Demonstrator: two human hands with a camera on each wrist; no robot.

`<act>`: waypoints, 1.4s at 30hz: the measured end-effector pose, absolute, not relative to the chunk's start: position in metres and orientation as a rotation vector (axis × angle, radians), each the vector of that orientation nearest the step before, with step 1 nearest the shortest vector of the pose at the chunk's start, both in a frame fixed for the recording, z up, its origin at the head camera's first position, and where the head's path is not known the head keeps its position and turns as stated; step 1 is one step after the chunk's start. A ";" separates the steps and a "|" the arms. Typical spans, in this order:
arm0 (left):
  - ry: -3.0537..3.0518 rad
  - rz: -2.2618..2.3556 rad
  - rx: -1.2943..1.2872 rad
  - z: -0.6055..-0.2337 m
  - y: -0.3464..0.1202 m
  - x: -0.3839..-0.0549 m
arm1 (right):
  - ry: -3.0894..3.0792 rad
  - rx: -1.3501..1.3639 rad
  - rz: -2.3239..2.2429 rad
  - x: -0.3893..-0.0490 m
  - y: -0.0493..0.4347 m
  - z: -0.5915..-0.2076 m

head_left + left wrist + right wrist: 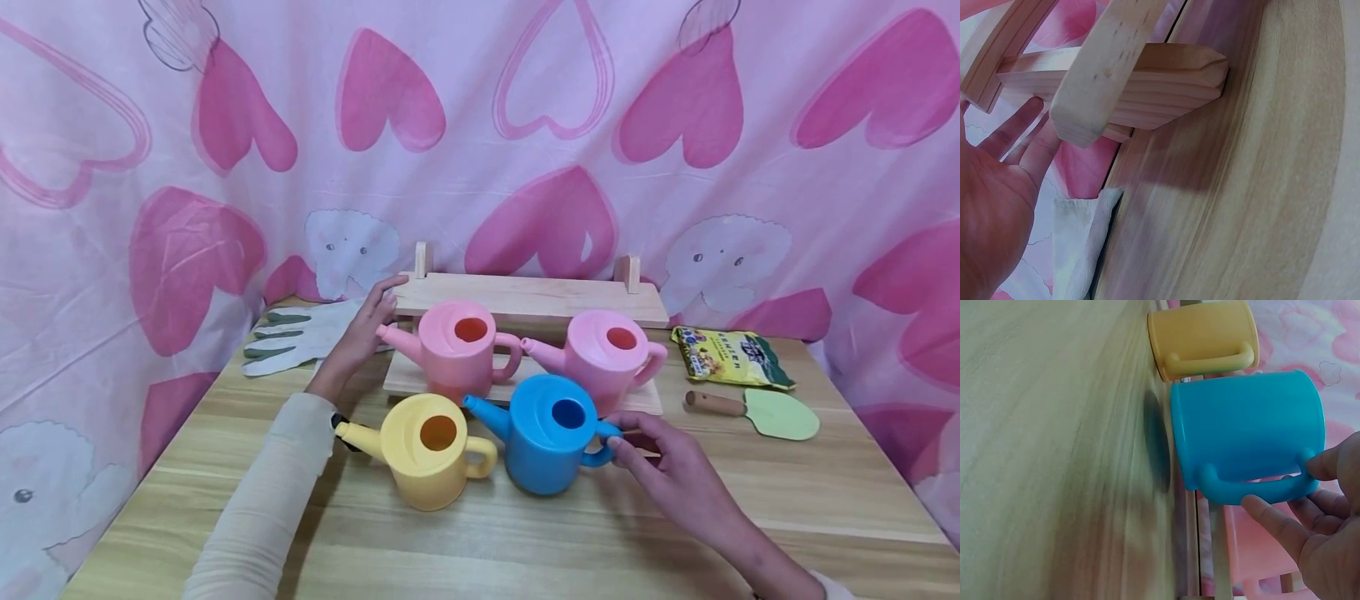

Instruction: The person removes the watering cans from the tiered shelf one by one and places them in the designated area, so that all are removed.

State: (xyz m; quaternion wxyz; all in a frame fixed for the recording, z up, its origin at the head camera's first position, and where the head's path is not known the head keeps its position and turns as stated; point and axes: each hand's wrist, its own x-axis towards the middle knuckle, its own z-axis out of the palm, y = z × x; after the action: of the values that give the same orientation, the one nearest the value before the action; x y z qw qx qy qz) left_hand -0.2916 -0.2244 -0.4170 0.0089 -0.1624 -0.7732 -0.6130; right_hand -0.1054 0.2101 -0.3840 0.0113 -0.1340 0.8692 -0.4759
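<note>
My right hand (675, 471) pinches the handle of a blue watering can (551, 433) between thumb and fingers. In the right wrist view the blue can (1247, 428) hangs slightly above the table, its shadow apart from its base. To its left a yellow watering can (427, 467) stands on the table. Behind, two pink watering cans, a left one (453, 358) and a right one (592, 358), stand on the lower board of a wooden shelf (525, 293). My left hand (367, 325) touches the shelf's left end with fingers extended; the left wrist view shows its palm (997, 194) beside the boards.
Whitish work gloves (300, 333) with green-grey fingers lie behind the left forearm. At the right lie a yellow-green packet (731, 358) and a trowel (780, 414) with a wooden handle. A pink heart-patterned curtain (480, 200) hangs behind the table (465, 558).
</note>
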 end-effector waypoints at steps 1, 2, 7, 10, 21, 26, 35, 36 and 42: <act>-2.413 -1.914 -0.508 -0.417 -0.224 -0.292 | 2.706 -0.412 -1.488 -0.106 0.210 -0.385; -2.410 -1.912 -0.507 -0.417 -0.224 -0.292 | 2.703 -0.406 -1.488 -0.107 0.210 -0.386; -2.400 -1.916 -0.522 -0.419 -0.226 -0.294 | 2.693 -0.380 -1.480 -0.110 0.210 -0.390; -2.399 -1.917 -0.523 -0.420 -0.226 -0.294 | 2.665 -0.374 -1.507 -0.111 0.209 -0.393; -2.380 -1.918 -0.541 -0.419 -0.227 -0.294 | 2.597 -0.323 -1.524 -0.111 0.205 -0.397; -2.373 -1.929 -0.546 -0.418 -0.225 -0.293 | 2.585 -0.320 -1.504 -0.110 0.206 -0.398; -2.382 -1.909 -0.524 -0.419 -0.225 -0.292 | 2.596 -0.364 -1.483 -0.111 0.209 -0.399; -2.383 -1.908 -0.525 -0.419 -0.225 -0.292 | 2.594 -0.376 -1.475 -0.112 0.210 -0.398; -2.391 -1.919 -0.522 -0.420 -0.224 -0.292 | 2.648 -0.458 -1.431 -0.115 0.220 -0.387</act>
State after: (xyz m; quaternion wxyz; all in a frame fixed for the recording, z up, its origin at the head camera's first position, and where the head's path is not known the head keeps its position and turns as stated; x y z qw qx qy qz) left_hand -0.2923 -0.2244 -0.4204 0.0157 -0.1678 -0.7687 -0.6170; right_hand -0.1153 0.2199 -0.3866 0.0483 -0.1502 0.8687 -0.4695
